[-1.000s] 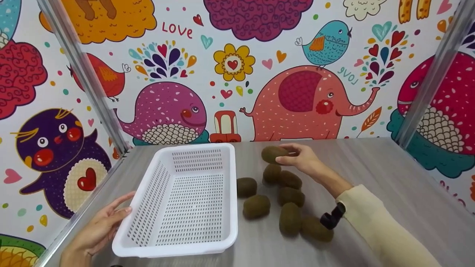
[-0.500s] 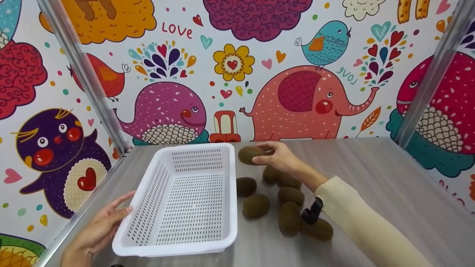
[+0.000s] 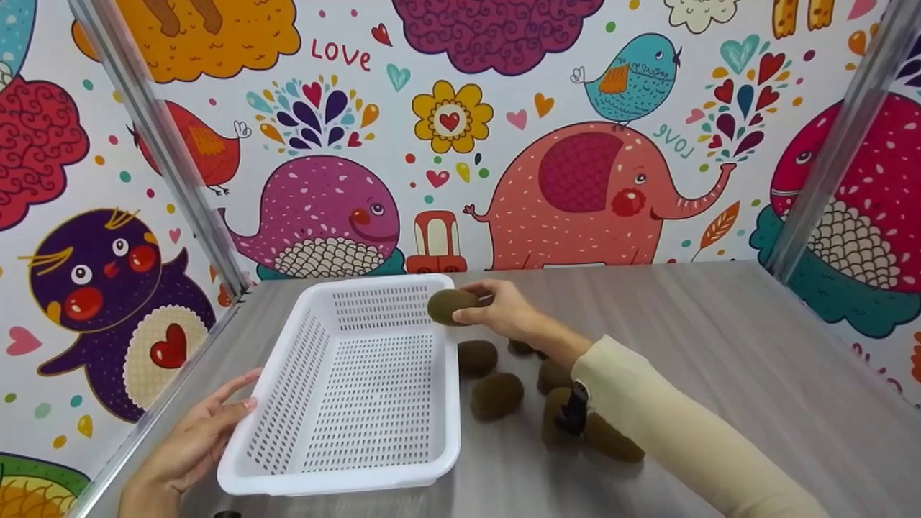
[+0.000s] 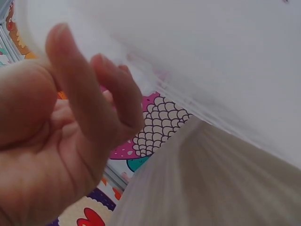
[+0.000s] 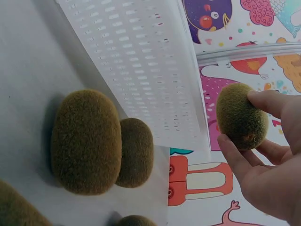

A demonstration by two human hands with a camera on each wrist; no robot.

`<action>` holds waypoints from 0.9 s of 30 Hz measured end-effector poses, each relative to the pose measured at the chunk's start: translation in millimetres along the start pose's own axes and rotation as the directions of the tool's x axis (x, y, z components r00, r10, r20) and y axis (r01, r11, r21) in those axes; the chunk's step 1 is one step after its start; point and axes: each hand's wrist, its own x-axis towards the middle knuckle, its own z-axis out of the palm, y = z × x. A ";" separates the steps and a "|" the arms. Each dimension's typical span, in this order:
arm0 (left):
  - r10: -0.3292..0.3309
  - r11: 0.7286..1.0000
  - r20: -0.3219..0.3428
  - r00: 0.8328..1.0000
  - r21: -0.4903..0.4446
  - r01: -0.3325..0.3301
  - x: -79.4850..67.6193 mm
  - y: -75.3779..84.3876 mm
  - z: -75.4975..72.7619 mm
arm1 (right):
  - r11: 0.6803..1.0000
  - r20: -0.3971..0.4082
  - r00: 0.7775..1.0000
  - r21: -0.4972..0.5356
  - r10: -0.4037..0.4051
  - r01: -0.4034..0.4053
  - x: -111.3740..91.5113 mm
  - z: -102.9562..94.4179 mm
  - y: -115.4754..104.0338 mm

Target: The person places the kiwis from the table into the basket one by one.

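My right hand (image 3: 507, 313) grips a brown kiwi (image 3: 447, 307) between thumb and fingers, at the far right corner of a white perforated plastic basket (image 3: 452, 432). In the right wrist view the held kiwi (image 5: 241, 117) is level with the basket's rim and just beyond its wall. My left hand (image 3: 191, 439) holds the basket's left side, its thumb at the rim; the left wrist view shows the fingers (image 4: 70, 56) bent against the white plastic. Several more kiwis lie right of the basket, the nearest two being one kiwi (image 3: 496, 396) and another kiwi (image 3: 476, 358).
The grey table (image 3: 719, 338) meets a wall (image 3: 496, 165) printed with cartoon animals. Metal posts (image 3: 827, 144) stand at the back corners. Further kiwis (image 3: 611, 437) lie partly under my right sleeve (image 3: 669, 410). A small dark object (image 3: 227, 514) shows at the bottom edge.
My right hand has carried the kiwi leftward, from above the other kiwis to the basket's far right corner. My left hand and the basket have stayed in place.
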 end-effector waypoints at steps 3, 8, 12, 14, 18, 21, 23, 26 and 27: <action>0.010 1.000 0.008 1.000 -0.003 -0.010 -1.7 -0.2 -0.5 | 1.000 0.012 1.000 -0.012 0.002 -0.001 1.5 6.7 -4.0; 0.018 1.000 0.004 1.000 0.004 -0.018 -3.0 -1.1 -0.3 | 0.999 0.046 0.999 -0.041 0.007 -0.005 3.3 20.2 -9.3; 0.022 1.000 -0.010 1.000 0.022 -0.021 -2.8 -0.2 0.2 | 0.998 0.064 0.998 -0.058 -0.003 0.007 6.7 31.4 -13.5; 0.022 0.999 -0.011 1.000 0.023 -0.022 -2.3 0.7 0.5 | 0.997 0.067 0.998 -0.072 -0.001 0.006 8.7 36.5 -15.4; 0.019 0.999 -0.015 1.000 0.027 -0.019 -1.0 2.2 1.4 | 0.995 0.082 0.996 -0.104 0.023 -0.014 10.9 46.4 -18.9; 0.007 0.999 -0.037 0.999 0.042 -0.005 -0.4 2.8 2.5 | 0.991 0.104 0.994 -0.135 0.026 -0.012 11.7 54.0 -21.1; -0.004 0.999 -0.055 0.998 0.050 0.006 0.2 2.9 3.3 | 0.988 0.118 0.993 -0.157 0.020 -0.001 12.3 59.1 -22.5; -0.018 0.999 -0.069 0.997 0.050 0.021 1.2 2.7 4.1 | 0.981 0.140 0.990 -0.193 0.016 0.012 13.6 66.3 -23.8; -0.020 0.998 -0.070 0.997 0.050 0.024 1.7 2.6 4.2 | 0.979 0.147 0.989 -0.203 0.017 0.013 13.9 68.4 -23.9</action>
